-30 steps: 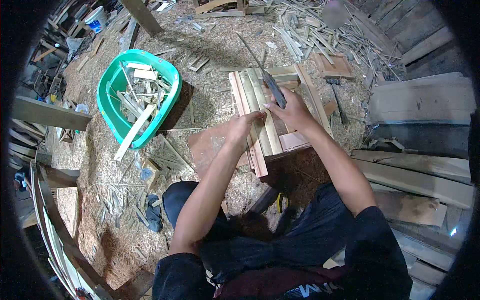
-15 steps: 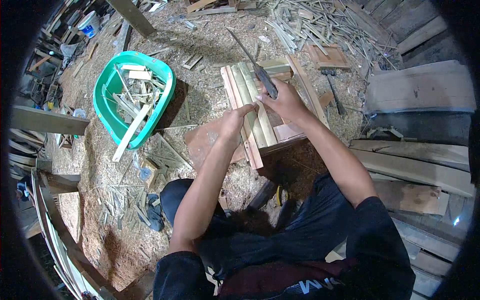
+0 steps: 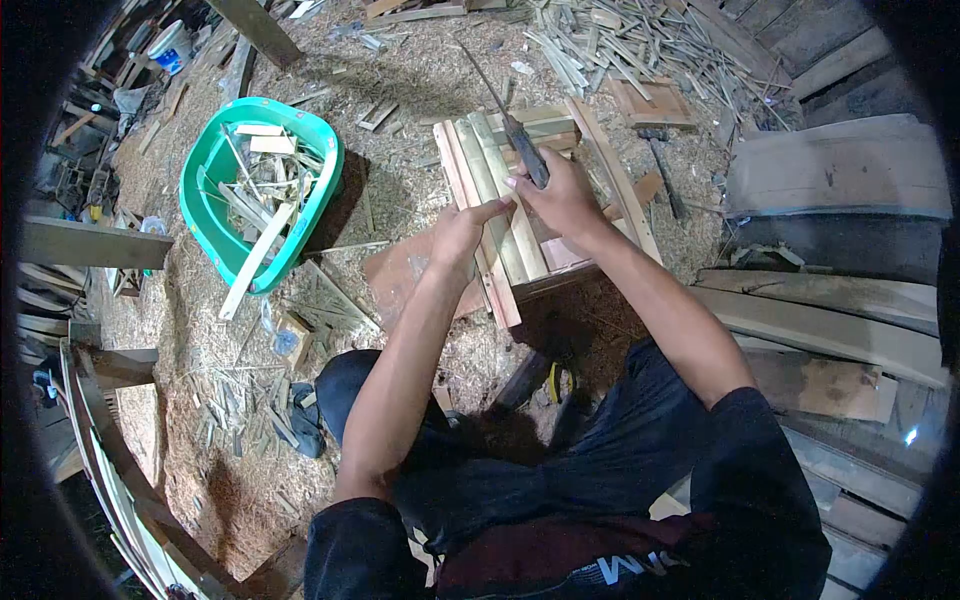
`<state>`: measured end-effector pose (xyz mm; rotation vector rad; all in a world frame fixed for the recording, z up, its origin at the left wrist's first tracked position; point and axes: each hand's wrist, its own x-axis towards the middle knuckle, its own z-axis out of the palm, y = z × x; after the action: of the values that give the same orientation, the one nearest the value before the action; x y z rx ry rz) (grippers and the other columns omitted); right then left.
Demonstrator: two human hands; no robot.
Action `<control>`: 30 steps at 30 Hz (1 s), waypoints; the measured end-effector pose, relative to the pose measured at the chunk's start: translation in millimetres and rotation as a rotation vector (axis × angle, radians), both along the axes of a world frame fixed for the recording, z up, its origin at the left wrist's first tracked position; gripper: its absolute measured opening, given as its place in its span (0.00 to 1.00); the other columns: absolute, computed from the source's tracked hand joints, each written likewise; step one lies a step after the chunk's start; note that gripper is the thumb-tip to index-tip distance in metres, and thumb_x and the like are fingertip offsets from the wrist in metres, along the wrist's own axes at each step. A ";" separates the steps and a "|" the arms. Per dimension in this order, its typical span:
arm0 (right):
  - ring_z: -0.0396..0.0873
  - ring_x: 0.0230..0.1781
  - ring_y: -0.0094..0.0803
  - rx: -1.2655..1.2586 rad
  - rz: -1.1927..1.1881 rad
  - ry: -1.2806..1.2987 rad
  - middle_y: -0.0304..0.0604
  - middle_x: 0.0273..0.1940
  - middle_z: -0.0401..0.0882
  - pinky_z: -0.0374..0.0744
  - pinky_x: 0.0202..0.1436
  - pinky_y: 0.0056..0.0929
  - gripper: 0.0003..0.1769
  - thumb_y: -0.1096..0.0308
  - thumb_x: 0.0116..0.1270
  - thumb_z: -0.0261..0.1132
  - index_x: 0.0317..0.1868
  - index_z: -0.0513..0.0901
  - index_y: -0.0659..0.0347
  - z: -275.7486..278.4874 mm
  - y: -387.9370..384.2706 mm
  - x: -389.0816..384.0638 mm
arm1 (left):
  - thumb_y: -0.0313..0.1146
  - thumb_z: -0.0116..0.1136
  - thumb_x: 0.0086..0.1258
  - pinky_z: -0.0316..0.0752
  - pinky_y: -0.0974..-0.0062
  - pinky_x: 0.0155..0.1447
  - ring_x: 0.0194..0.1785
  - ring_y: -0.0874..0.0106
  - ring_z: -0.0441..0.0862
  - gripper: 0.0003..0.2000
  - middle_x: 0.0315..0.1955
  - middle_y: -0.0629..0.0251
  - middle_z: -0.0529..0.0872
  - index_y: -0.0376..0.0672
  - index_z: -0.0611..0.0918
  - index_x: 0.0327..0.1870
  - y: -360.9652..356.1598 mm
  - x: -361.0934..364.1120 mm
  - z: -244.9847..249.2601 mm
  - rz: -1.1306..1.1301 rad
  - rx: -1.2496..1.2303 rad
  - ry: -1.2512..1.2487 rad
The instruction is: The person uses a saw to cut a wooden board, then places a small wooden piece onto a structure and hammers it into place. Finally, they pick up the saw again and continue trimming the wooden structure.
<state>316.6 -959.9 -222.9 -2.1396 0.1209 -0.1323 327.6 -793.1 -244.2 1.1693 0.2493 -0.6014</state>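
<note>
Wooden frame [image 3: 607, 165] is sitting under the left hand [image 3: 462, 232], whose thumb is lying on slats [image 3: 526, 245] near the left edge; with fingers hidden, I cannot tell its grip. The right hand [image 3: 556, 196] is clasping a narrow-bladed tool [image 3: 524, 144], reaching past the far edge above open floor [image 3: 415, 85]. Both hands are keeping their earlier places.

1. Shirt [image 3: 500, 565]: large pale lettering [image 3: 640, 567] on the dark cloth; one capital reads as "M", the others are distorted by folds. Smaller print beside it is illegible.
2. White bucket [image 3: 168, 38]: blue label [image 3: 172, 62], wording too small to read.
3. Green tub [image 3: 190, 190]: small rim marks, illegible.
</note>
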 end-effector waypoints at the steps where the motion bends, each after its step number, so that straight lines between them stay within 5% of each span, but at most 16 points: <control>1: 0.85 0.38 0.43 0.012 0.005 -0.024 0.49 0.36 0.86 0.80 0.45 0.40 0.16 0.61 0.63 0.74 0.44 0.81 0.62 -0.9 0.3 -0.4 | 0.28 0.66 0.66 0.83 0.72 0.41 0.37 0.67 0.87 0.16 0.39 0.56 0.89 0.27 0.83 0.51 0.1 0.4 -2.2 -0.007 0.008 0.002; 3: 0.86 0.39 0.44 0.036 0.016 -0.076 0.50 0.36 0.86 0.80 0.45 0.40 0.16 0.62 0.63 0.74 0.44 0.81 0.63 -2.9 0.5 0.0 | 0.28 0.66 0.66 0.83 0.72 0.41 0.37 0.67 0.87 0.16 0.39 0.56 0.89 0.28 0.83 0.51 0.9 1.8 -3.7 -0.021 0.024 0.002; 6: 0.81 0.30 0.33 0.018 -0.013 -0.145 0.43 0.30 0.83 0.78 0.39 0.35 0.16 0.61 0.64 0.74 0.41 0.81 0.63 -8.3 2.0 0.3 | 0.28 0.65 0.66 0.83 0.72 0.42 0.36 0.67 0.87 0.15 0.39 0.56 0.88 0.29 0.83 0.51 2.4 2.8 0.6 -0.044 0.091 -0.024; 15: 0.86 0.39 0.42 0.027 0.039 -0.038 0.50 0.37 0.86 0.80 0.46 0.40 0.17 0.62 0.65 0.72 0.45 0.80 0.65 -4.9 -2.2 2.3 | 0.26 0.68 0.61 0.81 0.72 0.40 0.34 0.69 0.87 0.12 0.35 0.58 0.89 0.31 0.86 0.44 0.5 1.5 0.7 0.002 0.051 -0.015; 18: 0.80 0.35 0.29 0.030 0.034 -0.014 0.42 0.33 0.83 0.78 0.43 0.34 0.16 0.61 0.64 0.74 0.44 0.81 0.64 -4.7 -3.7 3.5 | 0.26 0.68 0.61 0.80 0.72 0.38 0.32 0.70 0.86 0.11 0.34 0.59 0.89 0.31 0.86 0.44 -0.4 0.2 9.3 0.011 0.139 -0.007; 21: 0.84 0.37 0.41 0.055 0.084 -0.119 0.47 0.35 0.84 0.80 0.43 0.39 0.18 0.62 0.65 0.73 0.47 0.79 0.65 -12.4 -6.0 5.3 | 0.25 0.64 0.65 0.78 0.74 0.35 0.31 0.70 0.84 0.11 0.33 0.59 0.88 0.28 0.85 0.45 -1.0 0.3 7.6 -0.002 0.136 -0.014; 30: 0.83 0.34 0.36 0.097 0.064 0.003 0.45 0.33 0.83 0.79 0.41 0.37 0.17 0.62 0.64 0.73 0.45 0.79 0.63 -11.2 -7.7 5.0 | 0.28 0.66 0.64 0.75 0.74 0.32 0.27 0.72 0.82 0.10 0.30 0.62 0.87 0.32 0.85 0.42 -2.8 -1.8 15.7 0.032 0.090 0.017</control>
<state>321.7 -967.5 -234.1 -2.0440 0.0594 -0.0847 325.7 -795.9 -228.5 1.2452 0.3119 -0.5769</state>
